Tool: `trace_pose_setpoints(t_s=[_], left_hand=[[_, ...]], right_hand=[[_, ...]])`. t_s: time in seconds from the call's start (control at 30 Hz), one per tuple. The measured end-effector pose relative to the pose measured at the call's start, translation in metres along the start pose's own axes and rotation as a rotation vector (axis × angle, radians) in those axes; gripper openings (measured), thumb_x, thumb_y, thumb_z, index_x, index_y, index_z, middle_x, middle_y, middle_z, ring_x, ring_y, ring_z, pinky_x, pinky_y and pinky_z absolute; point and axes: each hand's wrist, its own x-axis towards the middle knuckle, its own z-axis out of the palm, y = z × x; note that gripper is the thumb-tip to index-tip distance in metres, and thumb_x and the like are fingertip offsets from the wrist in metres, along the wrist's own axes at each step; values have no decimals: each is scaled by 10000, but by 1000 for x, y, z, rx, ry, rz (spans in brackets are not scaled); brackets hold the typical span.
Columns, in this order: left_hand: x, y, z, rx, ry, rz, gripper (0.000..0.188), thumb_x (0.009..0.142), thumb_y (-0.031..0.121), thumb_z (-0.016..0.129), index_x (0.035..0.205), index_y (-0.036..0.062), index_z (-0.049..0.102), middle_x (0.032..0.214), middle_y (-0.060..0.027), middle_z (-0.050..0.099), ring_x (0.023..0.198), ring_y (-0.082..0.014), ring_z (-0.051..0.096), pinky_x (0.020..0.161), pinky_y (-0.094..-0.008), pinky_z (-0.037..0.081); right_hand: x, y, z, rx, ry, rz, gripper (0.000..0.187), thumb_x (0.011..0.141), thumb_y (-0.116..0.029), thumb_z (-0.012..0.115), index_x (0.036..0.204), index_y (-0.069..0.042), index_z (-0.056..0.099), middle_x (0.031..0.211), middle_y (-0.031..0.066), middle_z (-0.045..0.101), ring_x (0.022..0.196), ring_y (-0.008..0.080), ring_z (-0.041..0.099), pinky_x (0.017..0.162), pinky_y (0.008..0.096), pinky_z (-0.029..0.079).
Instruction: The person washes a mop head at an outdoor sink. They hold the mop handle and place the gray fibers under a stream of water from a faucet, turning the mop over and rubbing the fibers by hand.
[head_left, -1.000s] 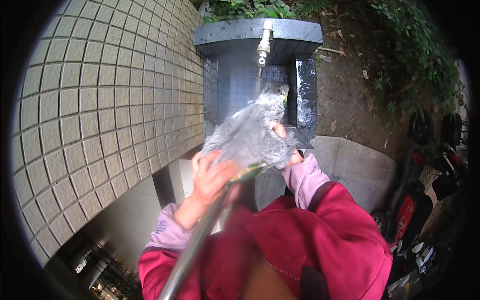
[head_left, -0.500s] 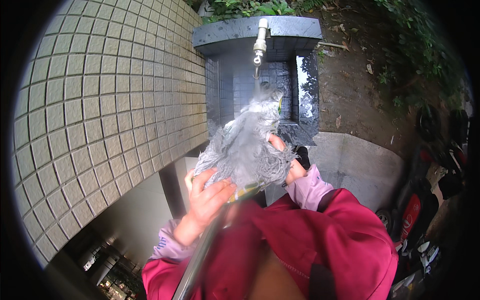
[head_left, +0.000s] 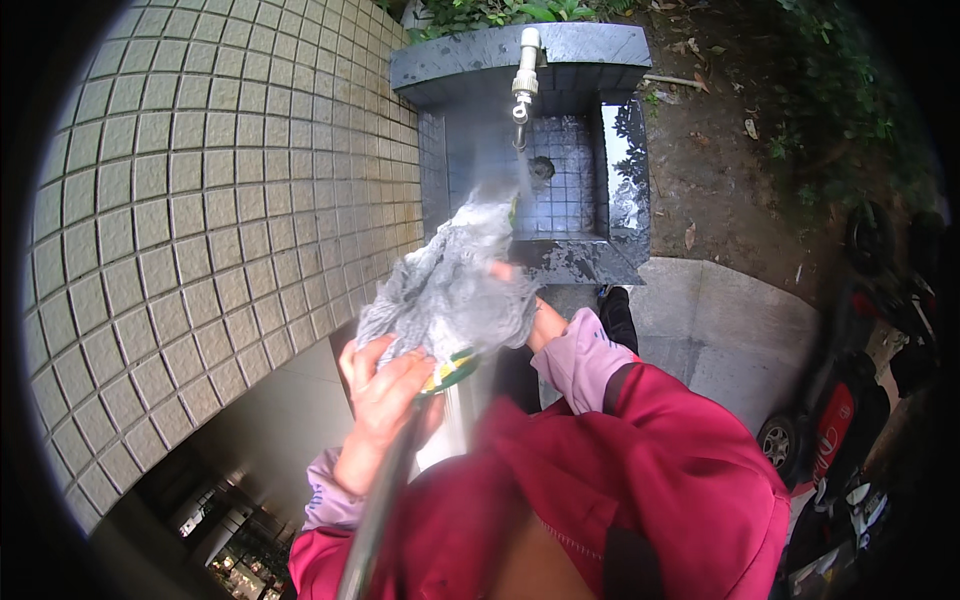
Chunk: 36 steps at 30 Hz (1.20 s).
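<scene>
A wet mop head (head_left: pixel 440 285) with grey-white strings lies in both my hands, its far end over the near left part of the sink, by the running water. A green and yellow part (head_left: pixel 450 372) shows at its near edge. The metal mop pole (head_left: pixel 380 520) slants down toward the lower left of me. My left hand (head_left: pixel 385 390) is closed on the near left corner of the mop head, fingers on top. My right hand (head_left: pixel 530 310) grips its right side, with some fingers hidden by blurred strings. Water runs from the tap (head_left: pixel 525 75).
The dark tiled sink (head_left: pixel 625 260) has a drain hole (head_left: pixel 541 168) in its floor. A tiled wall (head_left: pixel 200 220) stands close on the left. To the right are soil with leaves (head_left: pixel 700 180), concrete paving (head_left: pixel 720 320) and a red and black wheeled vehicle (head_left: pixel 830 430).
The mop head has shifted left and turned a little, uncovering the drain hole. Both hands moved left with it, still holding on.
</scene>
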Motion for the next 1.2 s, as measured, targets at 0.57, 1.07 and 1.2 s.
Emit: trace_pose_setpoints(t_s=[0.57,1.07,1.2], left_hand=[[-22,-10,-3,-181,-14,13,355,542,83,684,861,-36,582,765,-142,596,730,-270,579,818,-469,400],[-22,7,2,-250,-52,35,326,538,87,665,854,28,608,821,-87,613,849,-293,552,856,-486,343],[-28,-1,3,-314,-46,-31,356,502,52,671,851,22,609,819,-95,610,842,-299,544,840,-470,352]], right_hand=[[-46,-3,-2,-96,98,-204,297,850,-228,474,1018,2,556,931,119,609,826,213,608,760,343,502],[-89,3,27,53,146,-219,275,824,-182,506,989,29,564,913,117,615,792,203,612,695,324,519],[-75,2,-19,-8,115,-102,358,869,-209,428,1132,28,477,1076,155,556,903,235,598,803,338,496]])
